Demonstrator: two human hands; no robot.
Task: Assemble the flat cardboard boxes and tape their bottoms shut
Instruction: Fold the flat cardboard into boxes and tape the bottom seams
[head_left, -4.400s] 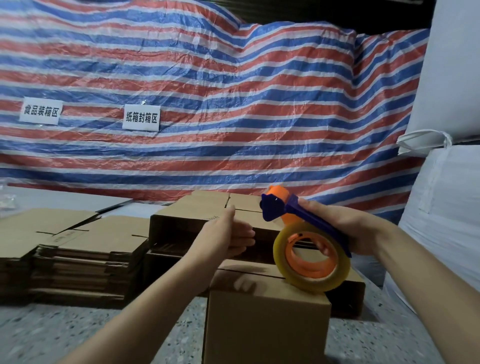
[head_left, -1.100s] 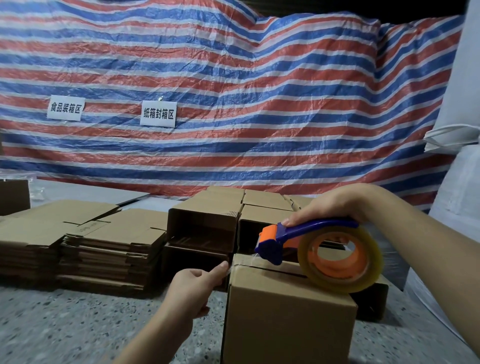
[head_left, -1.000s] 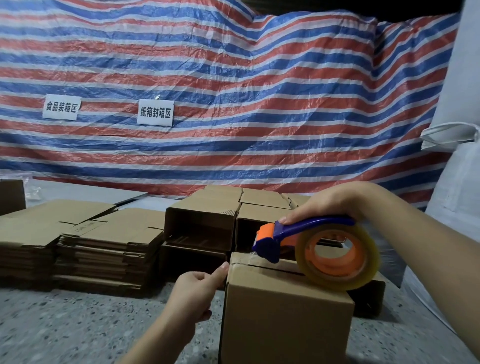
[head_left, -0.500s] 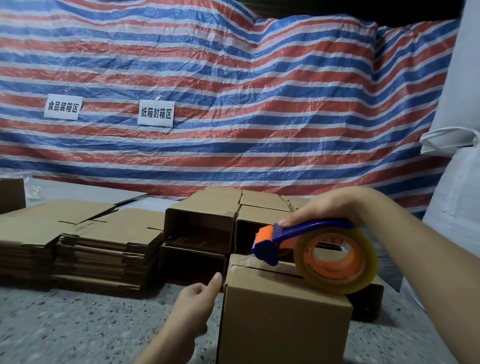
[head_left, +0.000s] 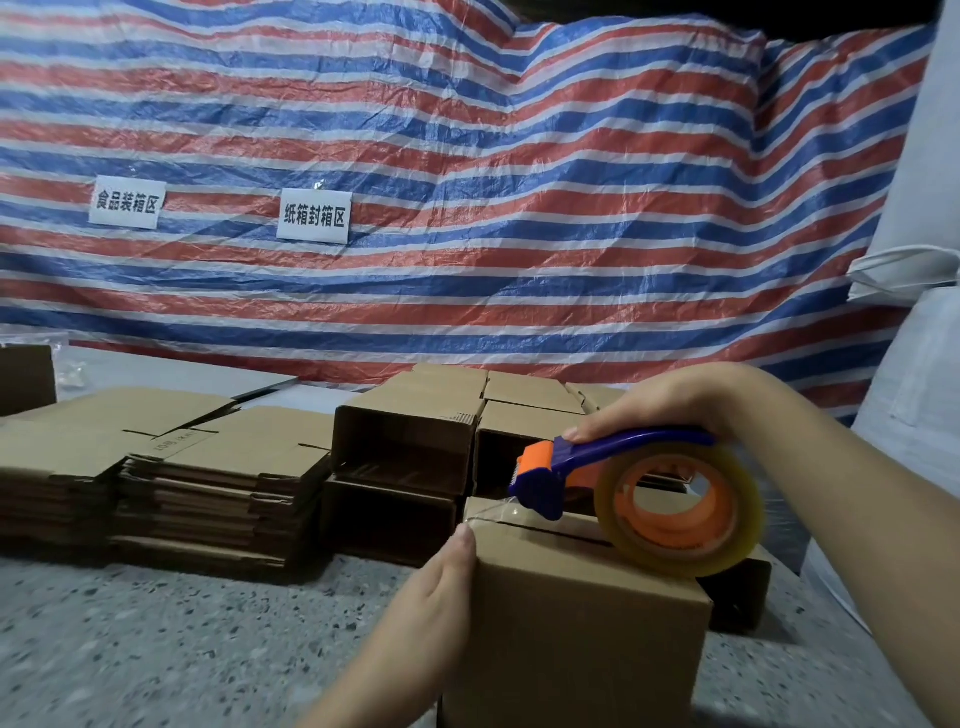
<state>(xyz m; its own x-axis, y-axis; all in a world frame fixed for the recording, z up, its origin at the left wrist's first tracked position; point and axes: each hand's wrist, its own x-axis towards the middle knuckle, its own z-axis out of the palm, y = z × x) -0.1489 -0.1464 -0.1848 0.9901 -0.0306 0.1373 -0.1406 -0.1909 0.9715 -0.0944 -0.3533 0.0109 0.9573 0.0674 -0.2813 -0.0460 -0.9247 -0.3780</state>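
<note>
My left hand (head_left: 436, 577) had risen, thumb pressing tape onto the box (head_left: 576, 623) at 6 o'clock. Signs (head_left: 313, 216) read 纸箱封箱区 and 食品装箱区. Right hand (head_left: 670, 400) gripped the tape dispenser (head_left: 623, 483) atop the box.

Left hand (head_left: 439, 571) now higher, thumb seemingly on box (head_left: 582, 623) edge.

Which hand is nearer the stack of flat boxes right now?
Left. The left hand rests against the near box's left face, with bare floor between it and the flat box stack. The right hand grips the tape dispenser over the box, farther right.
</note>
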